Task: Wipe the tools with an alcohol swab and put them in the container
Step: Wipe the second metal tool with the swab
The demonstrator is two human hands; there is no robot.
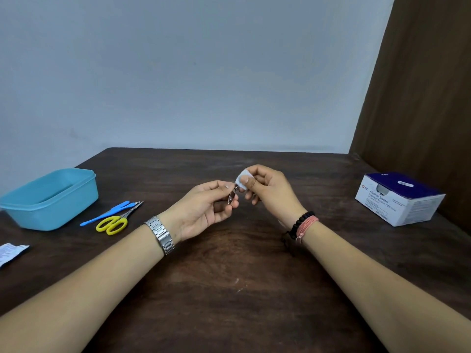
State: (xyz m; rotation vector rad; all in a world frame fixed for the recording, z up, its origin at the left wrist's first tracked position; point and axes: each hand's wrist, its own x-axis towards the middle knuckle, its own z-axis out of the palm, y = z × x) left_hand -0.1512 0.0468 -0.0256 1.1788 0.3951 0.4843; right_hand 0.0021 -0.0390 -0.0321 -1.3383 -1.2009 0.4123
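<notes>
Plain room: wooden table (229, 289), bare wall (178, 72)

Two hands are in view, the left hand (204, 207) and the right hand (270, 192). One small metal tool (232, 197) is pinched in the left fingers (224, 186), and one white swab (242, 178) in the right. On the desk (229, 276) lie one pair of yellow-handled scissors (114, 222), two blue-handled tools (109, 212) side by side, one blue container (51, 200), one box of alcohol swabs (397, 200) and one torn wrapper (11, 252). One metal watch (160, 234) sits on the left wrist; two bracelets (304, 224) are on the right.
</notes>
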